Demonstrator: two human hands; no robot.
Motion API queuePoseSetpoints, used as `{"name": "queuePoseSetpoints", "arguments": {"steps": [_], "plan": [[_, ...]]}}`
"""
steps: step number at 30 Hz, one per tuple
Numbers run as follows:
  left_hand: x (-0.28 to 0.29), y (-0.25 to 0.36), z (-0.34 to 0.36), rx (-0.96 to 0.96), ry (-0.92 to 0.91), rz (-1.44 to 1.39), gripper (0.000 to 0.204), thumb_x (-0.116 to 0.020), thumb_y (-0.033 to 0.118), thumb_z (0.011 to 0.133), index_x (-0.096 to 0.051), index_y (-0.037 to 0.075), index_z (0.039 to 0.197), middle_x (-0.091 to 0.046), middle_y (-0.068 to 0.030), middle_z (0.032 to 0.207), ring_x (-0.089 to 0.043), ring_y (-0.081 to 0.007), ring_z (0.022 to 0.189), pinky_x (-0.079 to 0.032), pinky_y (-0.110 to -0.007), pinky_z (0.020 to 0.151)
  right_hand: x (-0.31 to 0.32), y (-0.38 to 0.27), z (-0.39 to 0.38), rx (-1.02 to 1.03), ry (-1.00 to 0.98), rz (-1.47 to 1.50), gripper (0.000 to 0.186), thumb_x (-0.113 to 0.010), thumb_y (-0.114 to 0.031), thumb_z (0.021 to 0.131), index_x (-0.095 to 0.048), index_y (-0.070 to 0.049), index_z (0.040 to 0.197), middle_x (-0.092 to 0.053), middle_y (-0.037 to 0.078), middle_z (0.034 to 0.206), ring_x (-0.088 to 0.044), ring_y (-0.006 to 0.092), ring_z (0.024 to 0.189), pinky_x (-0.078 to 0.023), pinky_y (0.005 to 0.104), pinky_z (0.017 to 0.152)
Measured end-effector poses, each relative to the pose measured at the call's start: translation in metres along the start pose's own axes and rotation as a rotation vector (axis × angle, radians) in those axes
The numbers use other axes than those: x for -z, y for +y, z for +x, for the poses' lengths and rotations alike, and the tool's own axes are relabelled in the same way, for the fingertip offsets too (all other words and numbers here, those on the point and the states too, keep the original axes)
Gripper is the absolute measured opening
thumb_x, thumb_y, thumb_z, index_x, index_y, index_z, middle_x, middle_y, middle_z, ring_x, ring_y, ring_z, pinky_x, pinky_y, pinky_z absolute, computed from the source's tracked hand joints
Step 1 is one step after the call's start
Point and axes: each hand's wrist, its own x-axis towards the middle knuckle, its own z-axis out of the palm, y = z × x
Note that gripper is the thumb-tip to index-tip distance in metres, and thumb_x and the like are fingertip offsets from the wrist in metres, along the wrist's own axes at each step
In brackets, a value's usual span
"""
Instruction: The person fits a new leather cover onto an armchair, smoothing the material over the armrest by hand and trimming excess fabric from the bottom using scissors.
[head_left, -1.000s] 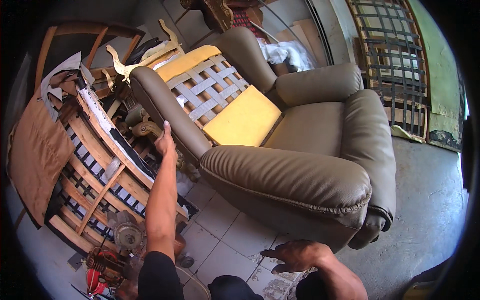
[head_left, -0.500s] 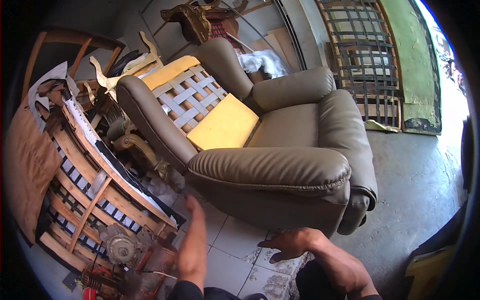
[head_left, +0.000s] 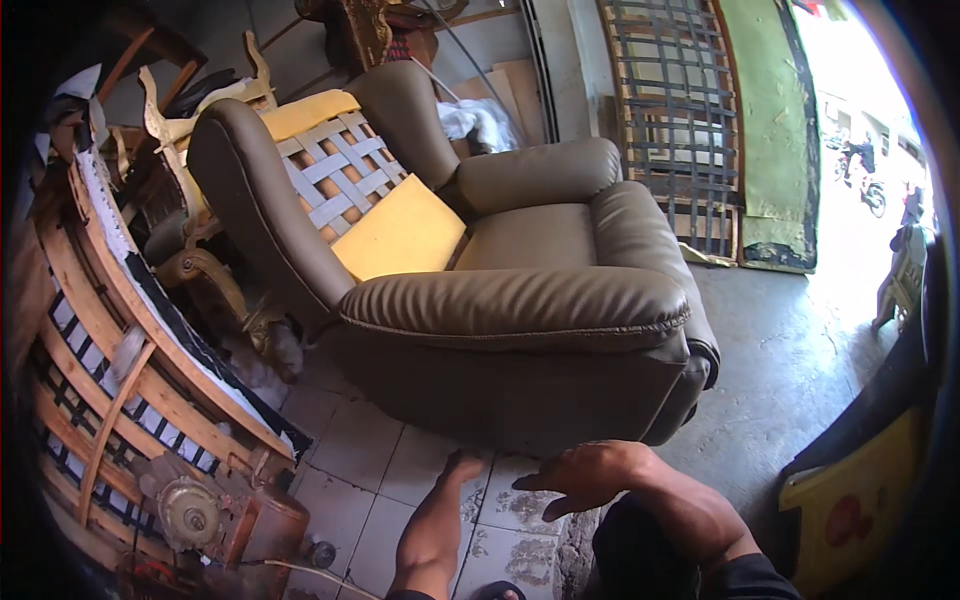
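A brown leather armchair (head_left: 514,309) fills the middle; on its back, pale grey woven webbing (head_left: 345,160) shows beside yellow foam pieces (head_left: 395,232). My left hand (head_left: 462,468) is low over the white tiles (head_left: 388,448), below the chair's near side, apparently touching nothing; its fingers are too small and shaded to make out. My right hand (head_left: 575,472) hangs open just right of it, fingers apart and empty, near the chair's lower front corner.
Wooden frames with black straps (head_left: 175,400) lean at left, beside an old compressor (head_left: 195,510) with a hose. A strapped panel (head_left: 675,130) and green panel (head_left: 775,170) stand back right, by a bright doorway showing a motorbike (head_left: 870,195). A yellow object (head_left: 850,500) is at lower right.
My left hand has left the chair's back side and moved down and right toward my right hand. The view has turned rightward, revealing more of the doorway.
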Motion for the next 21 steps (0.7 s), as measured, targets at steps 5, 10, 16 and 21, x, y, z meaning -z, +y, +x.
{"name": "queuePoseSetpoints", "arguments": {"steps": [5,10,16,21], "plan": [[-0.039,0.099,0.034,-0.290,-0.148,0.151,0.046,-0.056,0.052,0.091,-0.073,0.009,0.095,-0.072,-0.0096,0.079,-0.069,-0.0234,0.067,-0.053,-0.041,0.059,-0.004,-0.025,-0.009,-0.137,-0.051,0.010,0.067,-0.057,-0.050,0.097,-0.036,-0.022,0.154,-0.057,0.019,0.138,-0.053,0.0365,0.129,-0.043,0.0465,0.109],[-0.029,0.075,0.020,-0.073,-0.295,0.135,0.047,-0.056,0.052,0.093,-0.072,0.011,0.110,-0.073,-0.0086,0.086,-0.070,-0.0240,0.075,-0.054,-0.039,0.062,-0.008,-0.013,0.023,-0.109,-0.095,-0.052,0.066,-0.057,-0.050,0.096,-0.038,-0.022,0.153,-0.058,0.018,0.137,-0.054,0.0357,0.127,-0.043,0.0466,0.108],[-0.022,0.000,0.011,0.111,-0.238,-0.136,0.041,-0.059,0.044,0.093,-0.069,0.012,0.116,-0.072,-0.0089,0.101,-0.070,-0.0211,0.088,-0.056,-0.039,0.067,-0.016,-0.006,0.025,-0.078,-0.012,-0.031,0.066,-0.058,-0.049,0.096,-0.037,-0.021,0.153,-0.059,0.017,0.136,-0.055,0.0353,0.127,-0.042,0.0473,0.109],[-0.012,-0.004,0.001,0.208,-0.303,-0.134,0.038,-0.058,0.037,0.093,-0.065,0.014,0.122,-0.070,-0.0059,0.112,-0.070,-0.0203,0.091,-0.056,-0.039,0.071,-0.010,-0.014,0.014,-0.061,-0.025,-0.023,0.065,-0.057,-0.047,0.097,-0.037,-0.021,0.153,-0.059,0.017,0.135,-0.055,0.0353,0.127,-0.043,0.0471,0.108]]}}
